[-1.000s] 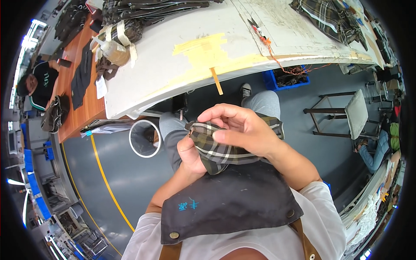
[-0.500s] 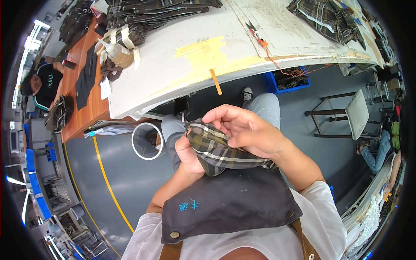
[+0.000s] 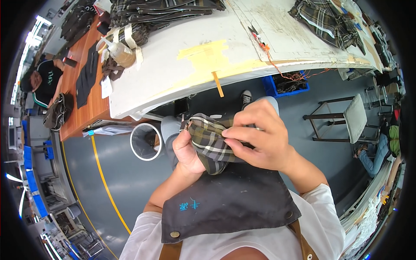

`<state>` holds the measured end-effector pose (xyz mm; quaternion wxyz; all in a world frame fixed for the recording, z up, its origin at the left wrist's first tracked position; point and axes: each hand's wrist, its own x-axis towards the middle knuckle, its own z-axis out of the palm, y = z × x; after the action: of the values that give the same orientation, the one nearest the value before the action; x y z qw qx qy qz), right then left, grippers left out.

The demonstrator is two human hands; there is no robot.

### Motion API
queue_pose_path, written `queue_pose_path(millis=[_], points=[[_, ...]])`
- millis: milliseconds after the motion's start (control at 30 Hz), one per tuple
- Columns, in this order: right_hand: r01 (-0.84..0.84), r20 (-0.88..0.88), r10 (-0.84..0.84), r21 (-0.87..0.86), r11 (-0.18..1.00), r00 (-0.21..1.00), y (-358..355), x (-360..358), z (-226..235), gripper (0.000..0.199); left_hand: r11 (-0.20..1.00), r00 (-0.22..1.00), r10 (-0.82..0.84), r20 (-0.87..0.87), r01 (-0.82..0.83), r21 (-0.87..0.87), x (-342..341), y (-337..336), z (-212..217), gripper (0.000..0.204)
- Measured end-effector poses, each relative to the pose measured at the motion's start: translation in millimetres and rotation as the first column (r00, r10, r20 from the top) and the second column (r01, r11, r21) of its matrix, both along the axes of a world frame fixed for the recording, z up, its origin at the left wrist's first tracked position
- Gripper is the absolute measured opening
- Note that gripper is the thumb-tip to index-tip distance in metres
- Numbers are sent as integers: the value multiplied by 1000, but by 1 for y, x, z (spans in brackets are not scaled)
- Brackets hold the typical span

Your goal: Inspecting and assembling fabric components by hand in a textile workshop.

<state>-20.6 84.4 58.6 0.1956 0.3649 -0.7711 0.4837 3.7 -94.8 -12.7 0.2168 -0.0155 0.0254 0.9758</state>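
Note:
In front of my apron (image 3: 229, 203), a plaid cloth piece (image 3: 209, 138) in olive, black and white is bunched into a rounded shape. My left hand (image 3: 187, 155) is closed on its left edge, thumb at the side and the other fingers mostly hidden beneath. From the right, my right hand (image 3: 262, 136) pinches the cloth's top surface between thumb and fingertips. The cloth's lower right part is hidden behind that hand.
A white table (image 3: 164, 73) spans the far side, with red-handled snips (image 3: 258, 38), a glue bottle (image 3: 121, 54) and stacked plaid pieces (image 3: 169, 11). Below stand a blue crate (image 3: 286, 85), a round bin (image 3: 146, 142) and a stool (image 3: 354, 119). A person (image 3: 45, 82) sits far left.
My right hand has come down from above the cloth, its raised fingers now pinching the surface. The cloth has turned slightly in my left hand, which keeps its hold.

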Motion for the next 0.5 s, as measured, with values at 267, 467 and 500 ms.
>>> queue_pose_path(millis=[267,467,500], points=[[182,-344,-117,163,970,932,-8,-5,0,26,1000,998,-23,-50,22,-20,-5,5,13,36],[51,45,-47,-108,993,998,-11,-5,-6,22,999,995,-7,-103,1,-53,-3,1,10,32],[11,215,34,-205,979,976,-11,-4,-6,21,999,996,-5,-93,1,-45,-3,0,12,31]])
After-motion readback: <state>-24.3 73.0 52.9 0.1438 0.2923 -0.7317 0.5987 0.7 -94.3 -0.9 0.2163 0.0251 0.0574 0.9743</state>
